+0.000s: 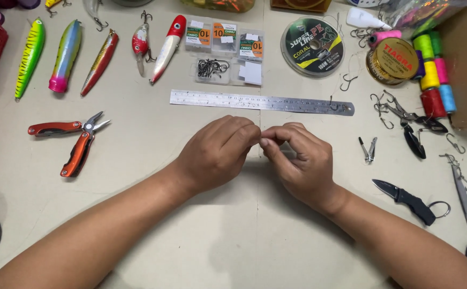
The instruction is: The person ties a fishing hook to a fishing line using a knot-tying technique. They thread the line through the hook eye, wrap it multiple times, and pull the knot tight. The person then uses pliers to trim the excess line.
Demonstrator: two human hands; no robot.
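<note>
Steel ruler [261,101] lies crosswise just beyond left hand [217,152] and right hand [300,160], both grips pinched narrow, fingertips touching, held item too small to tell.

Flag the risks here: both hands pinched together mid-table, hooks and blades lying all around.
1. Whatever the left hand and right hand pinch between their fingertips is too small to see; if dropped, it may be hard to find.
2. The open folding knife lies close to the right forearm; a sideways shift could brush its blade.
3. Loose treble hooks could snag a reaching hand.

beige table [137,176], steel ruler [260,101], lures [65,56], orange pliers [75,142]
</note>
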